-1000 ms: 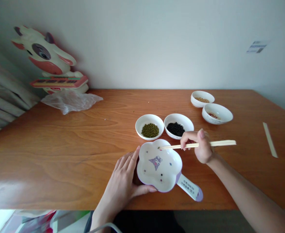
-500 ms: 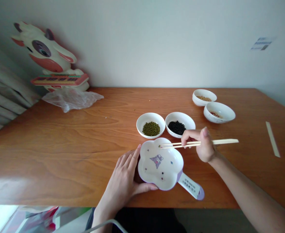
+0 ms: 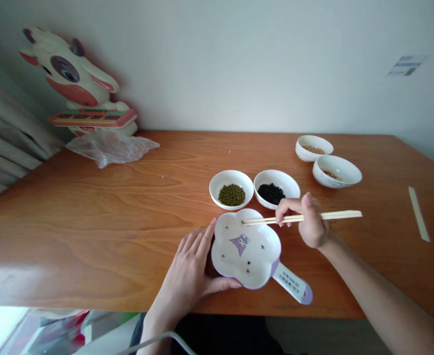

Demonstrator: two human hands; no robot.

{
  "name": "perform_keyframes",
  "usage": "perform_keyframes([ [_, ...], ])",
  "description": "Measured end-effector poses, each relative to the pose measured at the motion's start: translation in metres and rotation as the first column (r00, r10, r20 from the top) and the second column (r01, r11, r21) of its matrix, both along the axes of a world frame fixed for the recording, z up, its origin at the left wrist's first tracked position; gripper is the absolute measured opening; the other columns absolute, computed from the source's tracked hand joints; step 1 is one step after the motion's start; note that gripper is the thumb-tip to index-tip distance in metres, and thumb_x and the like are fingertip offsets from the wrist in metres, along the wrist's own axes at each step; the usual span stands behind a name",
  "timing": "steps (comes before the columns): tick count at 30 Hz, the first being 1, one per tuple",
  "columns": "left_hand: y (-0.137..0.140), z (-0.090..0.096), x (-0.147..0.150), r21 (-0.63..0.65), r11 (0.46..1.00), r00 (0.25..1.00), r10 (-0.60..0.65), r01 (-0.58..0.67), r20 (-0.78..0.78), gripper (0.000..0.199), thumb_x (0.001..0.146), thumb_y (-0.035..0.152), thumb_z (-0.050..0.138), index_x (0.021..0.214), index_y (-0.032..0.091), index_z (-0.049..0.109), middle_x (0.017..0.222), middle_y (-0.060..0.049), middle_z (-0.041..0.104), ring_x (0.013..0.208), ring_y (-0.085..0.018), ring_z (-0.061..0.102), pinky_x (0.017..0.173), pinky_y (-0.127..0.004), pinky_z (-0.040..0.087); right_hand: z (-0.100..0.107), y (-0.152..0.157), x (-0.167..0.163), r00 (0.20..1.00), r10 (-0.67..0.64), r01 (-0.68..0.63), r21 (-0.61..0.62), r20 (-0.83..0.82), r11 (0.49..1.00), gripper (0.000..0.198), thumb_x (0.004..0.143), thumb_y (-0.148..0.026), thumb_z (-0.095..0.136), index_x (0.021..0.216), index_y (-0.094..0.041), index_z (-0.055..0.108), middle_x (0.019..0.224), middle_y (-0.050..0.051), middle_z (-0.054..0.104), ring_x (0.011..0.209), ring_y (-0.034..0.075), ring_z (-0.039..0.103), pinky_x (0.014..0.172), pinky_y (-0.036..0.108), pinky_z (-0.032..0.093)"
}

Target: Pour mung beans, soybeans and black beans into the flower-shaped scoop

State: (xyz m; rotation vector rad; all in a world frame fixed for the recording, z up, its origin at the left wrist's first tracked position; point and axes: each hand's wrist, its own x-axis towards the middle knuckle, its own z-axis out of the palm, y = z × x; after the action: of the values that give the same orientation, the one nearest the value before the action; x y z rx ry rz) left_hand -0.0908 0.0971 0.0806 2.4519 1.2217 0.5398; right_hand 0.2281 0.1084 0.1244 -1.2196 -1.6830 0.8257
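A white flower-shaped bowl [image 3: 226, 256] with a lilac rim, a cartoon print and a labelled handle sits near the table's front edge. My left hand [image 3: 191, 268] grips its left side, thumb along the near rim and fingers along the far left. In my right hand [image 3: 307, 222] is a pair of wooden chopsticks [image 3: 341, 215], their tips close together inside the bowl's far part, at a small greenish bean [image 3: 242, 222]. A dark bean [image 3: 248, 263] and a reddish one [image 3: 248, 271] show lower in the bowl. Just beyond stand a bowl of green beans [image 3: 232, 195] and a bowl of black beans [image 3: 271, 194].
Farther right are a white bowl of tan grains [image 3: 313, 149] and a white bowl with reddish pieces [image 3: 331, 174]. A pale strip [image 3: 419, 213] lies at the right. Back left are a cow toy keyboard [image 3: 87, 93] and a clear plastic bag [image 3: 113, 149].
The chopstick tips have come closer together at the small greenish bean. My left hand stays on the bowl. The whole view has shifted slightly.
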Motion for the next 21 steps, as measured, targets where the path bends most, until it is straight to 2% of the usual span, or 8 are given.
perform_keyframes([
  [7, -0.001, 0.001, 0.0, -0.015, 1.0, 1.0, 0.005, -0.005, 0.007, 0.127, 0.068, 0.087, 0.07, 0.165, 0.024, 0.019, 0.159, -0.018, 0.048, 0.139, -0.038, 0.051, 0.114, -0.053, 0.042, -0.005, -0.002, 0.0, 0.997, -0.014, 0.015, 0.006, -0.08, 1.0, 0.083, 0.104, -0.068, 0.013, 0.066, -0.022, 0.071, 0.06, 0.005, 0.065, 0.055, 0.018, 0.057, 0.053, 0.034, 0.041],
  [13, -0.001, 0.003, 0.001, -0.014, 1.0, 1.0, 0.003, -0.002, 0.019, 0.127, 0.068, 0.087, 0.07, 0.166, 0.024, 0.017, 0.156, -0.019, 0.05, 0.137, -0.039, 0.052, 0.114, -0.055, 0.041, -0.002, 0.001, 0.007, 0.99, -0.019, 0.014, -0.035, -0.143, 0.999, 0.086, 0.099, -0.077, 0.014, 0.064, -0.023, 0.071, 0.058, 0.007, 0.063, 0.055, 0.02, 0.057, 0.055, 0.036, 0.042],
  [21, -0.001, 0.004, 0.002, -0.014, 1.0, 1.0, 0.006, -0.005, 0.028, 0.126, 0.068, 0.087, 0.07, 0.166, 0.024, 0.019, 0.155, -0.02, 0.051, 0.136, -0.04, 0.053, 0.113, -0.056, 0.042, 0.001, 0.001, 0.012, 0.995, 0.005, -0.014, -0.096, -0.099, 0.995, 0.089, 0.098, -0.078, 0.01, 0.062, -0.021, 0.069, 0.056, 0.007, 0.062, 0.054, 0.02, 0.055, 0.053, 0.035, 0.041],
])
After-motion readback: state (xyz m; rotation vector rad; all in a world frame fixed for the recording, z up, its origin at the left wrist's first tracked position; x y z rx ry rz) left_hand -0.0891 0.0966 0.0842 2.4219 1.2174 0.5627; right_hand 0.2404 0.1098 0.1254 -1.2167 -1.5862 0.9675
